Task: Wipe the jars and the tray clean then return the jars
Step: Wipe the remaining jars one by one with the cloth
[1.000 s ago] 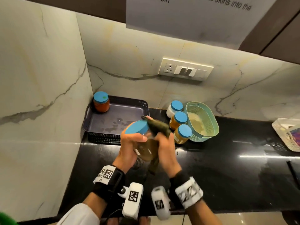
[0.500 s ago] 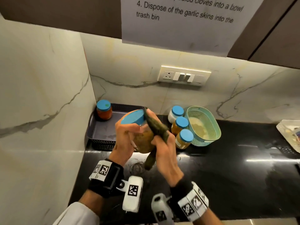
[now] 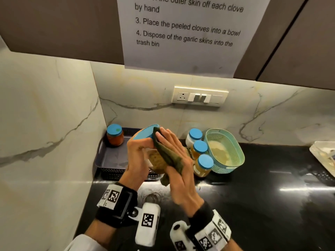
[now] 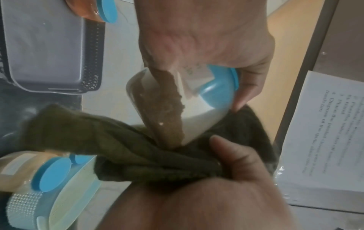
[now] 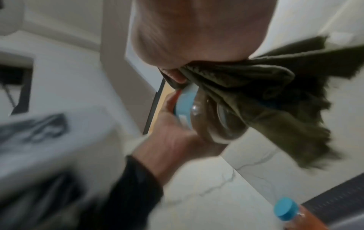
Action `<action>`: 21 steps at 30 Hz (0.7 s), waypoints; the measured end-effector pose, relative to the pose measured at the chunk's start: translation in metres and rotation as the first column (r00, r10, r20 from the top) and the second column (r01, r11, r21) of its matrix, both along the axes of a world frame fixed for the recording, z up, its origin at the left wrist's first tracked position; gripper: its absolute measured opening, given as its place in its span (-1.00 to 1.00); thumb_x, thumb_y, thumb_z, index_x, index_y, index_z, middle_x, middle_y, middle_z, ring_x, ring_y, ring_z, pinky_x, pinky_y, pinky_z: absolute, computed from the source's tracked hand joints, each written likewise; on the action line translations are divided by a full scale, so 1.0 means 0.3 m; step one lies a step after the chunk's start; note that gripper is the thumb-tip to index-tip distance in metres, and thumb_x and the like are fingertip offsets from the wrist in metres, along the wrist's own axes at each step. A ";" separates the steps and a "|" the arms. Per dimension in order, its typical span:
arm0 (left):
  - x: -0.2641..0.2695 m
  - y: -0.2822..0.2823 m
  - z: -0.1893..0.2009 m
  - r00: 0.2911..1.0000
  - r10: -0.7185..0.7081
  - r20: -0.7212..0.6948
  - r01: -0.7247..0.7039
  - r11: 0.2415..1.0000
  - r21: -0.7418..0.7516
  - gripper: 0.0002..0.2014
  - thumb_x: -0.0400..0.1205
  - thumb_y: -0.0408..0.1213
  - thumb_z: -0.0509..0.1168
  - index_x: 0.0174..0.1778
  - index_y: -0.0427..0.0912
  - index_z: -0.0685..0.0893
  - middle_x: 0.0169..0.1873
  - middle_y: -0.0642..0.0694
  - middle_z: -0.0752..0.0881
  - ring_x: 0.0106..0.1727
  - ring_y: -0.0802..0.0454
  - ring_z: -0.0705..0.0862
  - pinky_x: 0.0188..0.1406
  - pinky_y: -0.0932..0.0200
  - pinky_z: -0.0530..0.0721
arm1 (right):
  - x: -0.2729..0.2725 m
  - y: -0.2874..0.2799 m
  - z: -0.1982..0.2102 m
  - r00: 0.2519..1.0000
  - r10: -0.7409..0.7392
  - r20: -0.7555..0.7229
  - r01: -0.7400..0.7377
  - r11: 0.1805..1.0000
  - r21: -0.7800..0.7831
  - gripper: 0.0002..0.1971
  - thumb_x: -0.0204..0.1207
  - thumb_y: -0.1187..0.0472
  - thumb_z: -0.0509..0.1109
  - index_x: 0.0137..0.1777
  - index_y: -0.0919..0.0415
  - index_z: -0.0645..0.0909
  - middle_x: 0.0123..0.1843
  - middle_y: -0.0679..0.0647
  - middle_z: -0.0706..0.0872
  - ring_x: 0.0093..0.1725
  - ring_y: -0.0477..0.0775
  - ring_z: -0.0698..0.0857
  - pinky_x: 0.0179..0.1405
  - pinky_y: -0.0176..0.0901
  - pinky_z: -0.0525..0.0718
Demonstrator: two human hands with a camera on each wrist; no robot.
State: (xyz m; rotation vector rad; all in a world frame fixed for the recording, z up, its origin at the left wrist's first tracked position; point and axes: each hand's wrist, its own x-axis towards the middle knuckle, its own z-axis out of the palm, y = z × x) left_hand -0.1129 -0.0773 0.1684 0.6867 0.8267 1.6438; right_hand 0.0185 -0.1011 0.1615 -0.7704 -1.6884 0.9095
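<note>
My left hand (image 3: 138, 156) grips a glass jar (image 3: 155, 158) with a blue lid (image 3: 145, 134) and brown contents, tilted in the air above the counter. My right hand (image 3: 176, 160) holds a dark green cloth (image 3: 168, 157) against the jar's side and lid edge, with its thumb pinching the cloth (image 4: 118, 147) under the jar (image 4: 193, 112). The dark grey tray (image 3: 110, 161) sits in the back left corner with a red-filled jar (image 3: 115, 136) in it. Three more blue-lidded jars (image 3: 199, 148) stand on the counter to the right.
A teal perforated basket (image 3: 235, 161) stands right of the three jars. The black counter (image 3: 262, 196) is wet and glossy. A white tray (image 3: 324, 156) sits at the far right edge. Marble walls close the left and back; a switch plate (image 3: 199, 96) is on the back wall.
The jar has risen and tilted further. My right hand has slid the cloth up the jar's side to the lid. The head view has tipped upward.
</note>
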 end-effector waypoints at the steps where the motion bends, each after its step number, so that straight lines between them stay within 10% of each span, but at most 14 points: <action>1: 0.013 -0.004 0.002 1.000 -0.009 -0.026 0.009 1.000 -0.011 -0.39 0.11 -0.22 0.49 0.09 -0.41 0.72 0.01 -0.40 0.64 0.07 -0.36 0.59 0.20 -0.35 0.53 | 0.011 0.030 0.016 0.997 0.006 -0.075 -0.014 0.994 -0.108 -0.41 0.50 0.31 0.21 0.56 0.18 0.63 0.46 -0.01 0.77 0.54 0.12 0.67 0.51 0.29 0.62; 4: 0.028 -0.014 0.024 0.993 -0.013 -0.115 0.015 1.000 0.019 -0.55 0.10 -0.23 0.44 -0.08 -0.18 0.86 -0.13 -0.29 0.72 -0.05 -0.26 0.68 0.05 -0.13 0.65 | 0.031 0.050 0.044 0.980 0.045 -0.196 -0.104 0.948 -0.302 -0.67 0.49 0.30 0.19 0.15 0.18 0.71 -0.12 -0.32 0.82 -0.03 -0.32 0.77 -0.04 -0.28 0.75; 8: 0.017 -0.004 0.060 0.996 -0.071 -0.061 0.073 0.997 0.020 -0.61 0.15 -0.26 0.36 -0.12 -0.22 0.84 -0.19 -0.18 0.80 -0.12 -0.09 0.78 -0.16 0.10 0.79 | 0.021 -0.023 0.040 0.998 -0.022 -0.053 0.022 1.000 -0.005 -0.22 0.47 0.49 0.21 0.68 -0.08 0.50 0.64 -0.09 0.62 0.72 0.06 0.46 0.69 0.07 0.47; 10: 0.023 0.007 0.063 0.997 -0.044 -0.057 0.042 0.998 -0.038 -0.58 0.22 -0.25 0.38 -0.05 -0.38 0.77 -0.09 -0.32 0.76 -0.03 -0.23 0.75 -0.05 -0.02 0.78 | 0.030 0.012 0.005 0.999 -0.044 0.007 0.043 0.996 0.078 -0.22 0.42 0.52 0.22 0.67 0.03 0.53 0.66 0.01 0.60 0.73 0.11 0.44 0.70 0.12 0.42; 14: 0.058 0.006 0.079 0.994 0.004 -0.107 -0.012 0.997 -0.072 -0.29 0.08 -0.17 0.46 0.07 -0.60 0.63 -0.11 -0.33 0.58 -0.05 -0.28 0.54 -0.02 -0.10 0.54 | 0.062 0.082 0.042 0.997 -0.011 -0.082 0.000 0.991 -0.133 -0.61 0.43 0.35 0.20 -0.01 0.00 0.83 -0.17 -0.17 0.80 -0.13 -0.24 0.72 -0.06 -0.15 0.69; 18: 0.054 0.012 0.065 0.999 0.019 -0.035 -0.021 0.998 -0.061 -0.51 0.22 -0.10 0.38 -0.02 -0.35 0.74 -0.08 -0.34 0.70 -0.02 -0.23 0.69 0.00 -0.05 0.69 | 0.019 -0.017 0.031 0.999 -0.026 -0.033 0.028 0.998 0.059 -0.31 0.45 0.32 0.26 0.65 0.10 0.53 0.68 -0.03 0.56 0.78 0.08 0.36 0.72 0.41 0.32; 21: 0.067 0.025 0.044 0.995 0.099 -0.017 -0.101 0.988 -0.121 -0.57 0.29 -0.13 0.42 -0.01 -0.34 0.74 -0.10 -0.32 0.68 0.00 -0.25 0.66 -0.05 -0.06 0.70 | 0.039 0.048 -0.008 0.999 0.021 -0.040 -0.018 0.998 0.061 -0.33 0.51 0.31 0.26 0.69 0.13 0.48 0.74 0.00 0.49 0.81 0.17 0.30 0.72 0.50 0.32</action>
